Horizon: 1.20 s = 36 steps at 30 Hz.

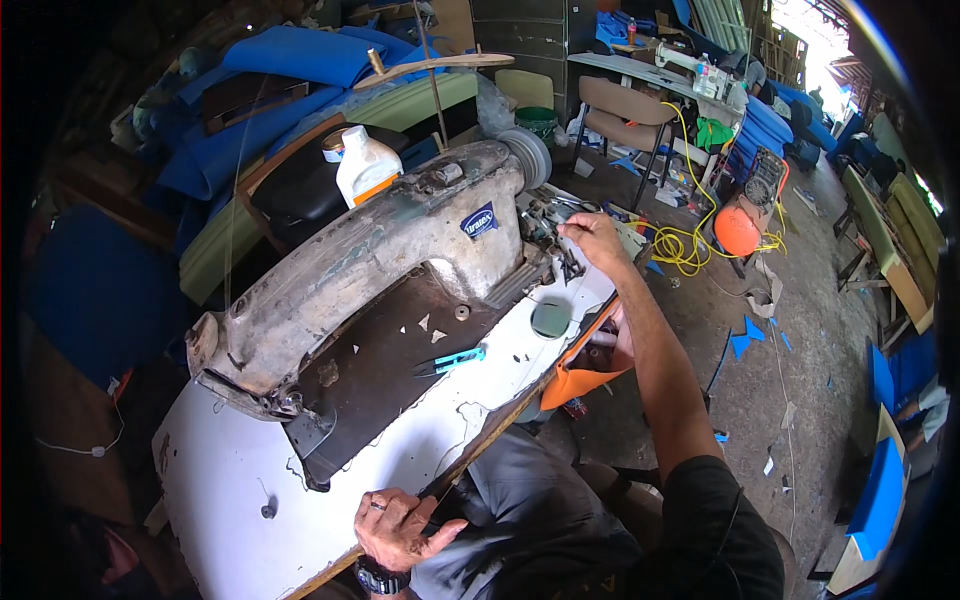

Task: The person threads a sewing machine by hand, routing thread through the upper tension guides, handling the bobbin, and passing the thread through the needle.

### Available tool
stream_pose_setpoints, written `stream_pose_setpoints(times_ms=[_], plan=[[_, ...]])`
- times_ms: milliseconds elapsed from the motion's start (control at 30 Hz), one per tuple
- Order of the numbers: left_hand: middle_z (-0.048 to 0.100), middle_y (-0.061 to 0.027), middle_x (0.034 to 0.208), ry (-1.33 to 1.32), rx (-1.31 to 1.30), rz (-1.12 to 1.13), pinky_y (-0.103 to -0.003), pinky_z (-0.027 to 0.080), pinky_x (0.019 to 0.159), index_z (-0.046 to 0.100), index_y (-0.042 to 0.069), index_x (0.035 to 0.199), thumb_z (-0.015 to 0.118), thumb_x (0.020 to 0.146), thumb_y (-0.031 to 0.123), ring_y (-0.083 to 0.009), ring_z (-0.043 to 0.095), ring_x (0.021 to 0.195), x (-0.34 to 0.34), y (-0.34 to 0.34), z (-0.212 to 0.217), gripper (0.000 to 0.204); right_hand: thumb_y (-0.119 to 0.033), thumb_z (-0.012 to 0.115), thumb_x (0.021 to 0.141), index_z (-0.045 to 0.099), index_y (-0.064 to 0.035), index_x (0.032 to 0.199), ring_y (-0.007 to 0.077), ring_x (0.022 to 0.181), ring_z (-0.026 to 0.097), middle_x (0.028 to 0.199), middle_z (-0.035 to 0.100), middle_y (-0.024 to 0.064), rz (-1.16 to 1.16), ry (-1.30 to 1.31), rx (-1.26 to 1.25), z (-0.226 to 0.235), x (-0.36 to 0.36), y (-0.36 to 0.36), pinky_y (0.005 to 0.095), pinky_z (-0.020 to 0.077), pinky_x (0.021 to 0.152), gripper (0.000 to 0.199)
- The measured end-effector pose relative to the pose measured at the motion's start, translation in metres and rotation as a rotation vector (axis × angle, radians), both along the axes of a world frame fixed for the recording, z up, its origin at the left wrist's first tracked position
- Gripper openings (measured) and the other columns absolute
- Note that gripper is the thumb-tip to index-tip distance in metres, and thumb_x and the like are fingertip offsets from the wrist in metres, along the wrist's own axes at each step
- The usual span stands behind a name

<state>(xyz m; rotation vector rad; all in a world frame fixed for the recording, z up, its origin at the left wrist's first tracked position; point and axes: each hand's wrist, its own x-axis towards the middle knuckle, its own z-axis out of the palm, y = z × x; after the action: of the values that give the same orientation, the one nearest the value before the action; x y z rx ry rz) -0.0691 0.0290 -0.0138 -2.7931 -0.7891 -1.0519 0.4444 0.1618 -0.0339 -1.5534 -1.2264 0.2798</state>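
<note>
An old, worn sewing machine (370, 235) stands on a white table (225, 470) in front of me. At its right end my right hand (597, 242) reaches into a pile of small metal parts (545, 215), fingertips pressed together; what they hold is too small to make out. My left hand (398, 530) rests on the table's near edge, thumb spread away from the fingers, with nothing seen in it. Teal-handled thread snips (460, 361) lie by the machine bed. Near them are a small metal bobbin (462, 312) and a round green object (550, 319).
A dark bobbin (268, 511) sits at the table's left. Behind the machine stands a white bottle (366, 165). An orange piece (578, 385) hangs under the right edge. Beyond are a chair (625, 105), yellow hose (690, 245), orange tank (738, 230) and blue scraps (745, 338).
</note>
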Motion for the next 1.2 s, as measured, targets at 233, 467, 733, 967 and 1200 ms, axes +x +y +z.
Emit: stream_pose_setpoints(times_ms=[233, 467, 733, 967, 1200], plan=[[0.056, 0.0009, 0.070, 0.005, -0.011, 0.008, -0.036, 0.047, 0.062, 0.075, 0.013, 0.073, 0.087, 0.062, 0.051, -0.0201, 0.059, 0.071, 0.0000, -0.0001, -0.0006, 0.041, -0.015, 0.070, 0.089, 0.069, -0.0017, 0.082, 0.0050, 0.061, 0.044, 0.064, 0.053, -0.0061, -0.020, 0.035, -0.011, 0.0011, -0.0015, -0.0003, 0.0261, 0.0370, 0.055, 0.016], [0.057, 0.0013, 0.071, 0.002, -0.001, 0.003, -0.036, 0.047, 0.062, 0.075, 0.013, 0.072, 0.087, 0.062, 0.051, -0.0198, 0.059, 0.072, 0.0009, 0.0003, -0.0010, 0.041, -0.016, 0.070, 0.089, 0.068, -0.0016, 0.082, 0.0054, 0.061, 0.045, 0.064, 0.054, -0.0053, -0.041, 0.028, -0.012, 0.0001, 0.0005, 0.0003, 0.0265, 0.0379, 0.056, 0.016], [0.057, 0.0013, 0.072, 0.012, 0.004, 0.009, -0.036, 0.047, 0.062, 0.075, 0.013, 0.072, 0.086, 0.062, 0.051, -0.0198, 0.059, 0.072, 0.0002, 0.0002, -0.0012, 0.041, -0.016, 0.069, 0.090, 0.069, -0.0014, 0.083, 0.0055, 0.062, 0.046, 0.065, 0.055, -0.0050, -0.031, -0.017, -0.012, -0.0029, 0.0021, 0.0017, 0.0260, 0.0386, 0.057, 0.016], [0.057, 0.0009, 0.072, 0.014, -0.006, 0.003, -0.036, 0.046, 0.061, 0.075, 0.013, 0.073, 0.086, 0.064, 0.049, -0.0201, 0.059, 0.071, -0.0001, 0.0007, -0.0025, 0.039, -0.017, 0.069, 0.090, 0.069, -0.0014, 0.083, 0.0058, 0.061, 0.046, 0.064, 0.055, -0.0049, -0.054, 0.025, -0.013, -0.0036, 0.0033, 0.0028, 0.0263, 0.0385, 0.056, 0.017], [0.054, 0.0031, 0.074, 0.026, -0.011, 0.007, -0.035, 0.045, 0.066, 0.071, 0.017, 0.074, 0.086, 0.065, 0.049, -0.0171, 0.057, 0.075, -0.0018, 0.0011, -0.0046, 0.037, -0.018, 0.070, 0.090, 0.070, -0.0027, 0.083, 0.0052, 0.060, 0.046, 0.063, 0.054, -0.0054, 0.003, 0.007, 0.013, -0.0018, 0.0009, 0.0002, 0.0259, 0.0377, 0.056, 0.017]])
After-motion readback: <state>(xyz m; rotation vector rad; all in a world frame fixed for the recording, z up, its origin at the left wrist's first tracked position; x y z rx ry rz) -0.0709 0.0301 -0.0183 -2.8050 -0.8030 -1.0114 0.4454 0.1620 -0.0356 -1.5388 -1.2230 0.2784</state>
